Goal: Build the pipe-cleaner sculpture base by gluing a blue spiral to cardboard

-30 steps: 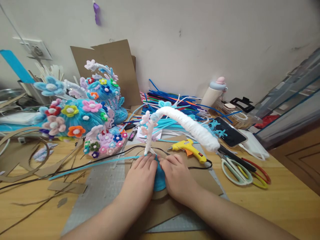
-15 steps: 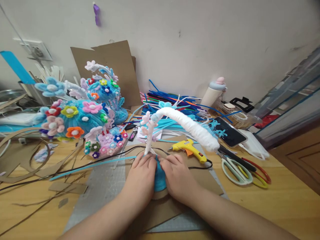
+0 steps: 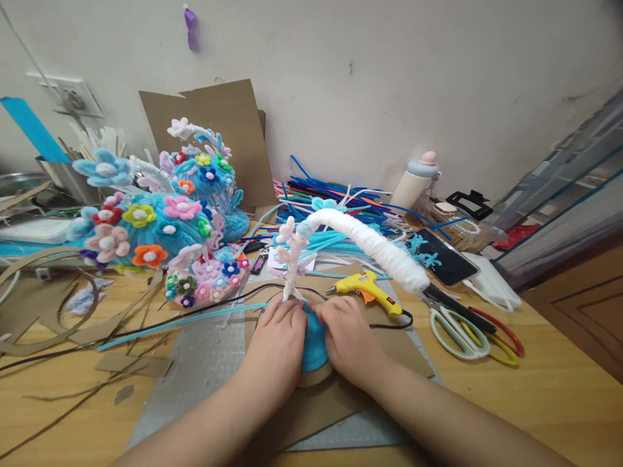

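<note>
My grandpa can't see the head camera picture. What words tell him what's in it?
A person's left hand and right hand rest on a fuzzy blue piece at the foot of a curved white stem. A yellow glue gun and scissors lie to the right; colorful flower-covered crafts stand to the left.

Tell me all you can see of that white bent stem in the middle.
The white stem looks fuzzy and wrapped, like pipe cleaners. Its slim part rises nearly upright, bends over, then slopes down to the right, thickening toward a blunt end near the scissors; whether they touch is unclear. Small pink and blue ornaments sit along the upright part and around the bend. Its foot forks at the blue base, with the left hand and right hand close by; exact contact is unclear.
</note>
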`<state>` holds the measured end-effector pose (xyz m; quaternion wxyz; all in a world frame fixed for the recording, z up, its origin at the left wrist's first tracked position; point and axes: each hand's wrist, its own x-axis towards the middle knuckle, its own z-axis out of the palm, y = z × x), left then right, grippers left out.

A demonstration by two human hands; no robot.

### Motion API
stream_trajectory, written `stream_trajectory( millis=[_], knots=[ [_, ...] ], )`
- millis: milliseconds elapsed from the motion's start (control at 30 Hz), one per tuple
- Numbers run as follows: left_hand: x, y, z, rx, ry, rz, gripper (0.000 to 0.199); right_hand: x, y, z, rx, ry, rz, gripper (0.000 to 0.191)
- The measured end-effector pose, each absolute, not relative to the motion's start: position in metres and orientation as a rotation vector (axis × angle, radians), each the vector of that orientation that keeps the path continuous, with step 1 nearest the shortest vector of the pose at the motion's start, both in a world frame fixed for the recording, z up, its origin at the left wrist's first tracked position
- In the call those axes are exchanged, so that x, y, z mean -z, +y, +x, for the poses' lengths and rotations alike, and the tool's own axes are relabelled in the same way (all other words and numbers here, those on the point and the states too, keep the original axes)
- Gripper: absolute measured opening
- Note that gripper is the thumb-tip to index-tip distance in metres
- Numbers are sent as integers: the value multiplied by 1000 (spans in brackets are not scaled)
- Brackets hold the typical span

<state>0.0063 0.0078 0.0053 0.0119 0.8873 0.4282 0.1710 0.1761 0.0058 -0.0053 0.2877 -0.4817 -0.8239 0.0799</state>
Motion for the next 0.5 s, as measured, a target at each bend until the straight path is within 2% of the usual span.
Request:
stream_trajectory(
  millis=[167,500],
  knots=[
    [-5,8,5,-550,1329,2791,27,5,8,186,-291,-1931,-1396,22],
    [-8,6,5,-539,1352,2812,26,13,12,191,-472,-1820,-1389,21]
  ],
)
